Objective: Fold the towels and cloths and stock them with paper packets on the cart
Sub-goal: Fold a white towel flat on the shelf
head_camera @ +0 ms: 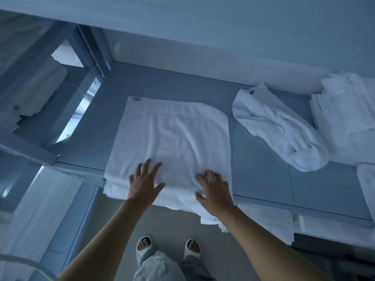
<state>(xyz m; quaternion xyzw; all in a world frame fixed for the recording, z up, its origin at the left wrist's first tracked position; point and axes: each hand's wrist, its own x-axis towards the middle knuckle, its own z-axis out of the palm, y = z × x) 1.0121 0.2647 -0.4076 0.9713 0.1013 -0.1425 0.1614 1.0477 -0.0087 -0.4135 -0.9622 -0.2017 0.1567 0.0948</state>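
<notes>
A white towel (170, 134) lies spread flat on the grey shelf surface (261, 179), its near part hanging over the front edge. My left hand (145, 183) rests palm down on the towel's near left part, fingers spread. On the near right part lies my right hand (213, 189), also flat, fingers slightly curled into the cloth. Neither hand grips anything. To the right lies a crumpled white cloth (278, 128), unfolded.
A stack of folded white towels (349, 114) stands at the far right. More folded linen (269, 222) sits on a lower shelf. A metal rack (89, 63) with rolled towels (34, 86) is at the left. My feet in sandals (168, 248) stand on the floor.
</notes>
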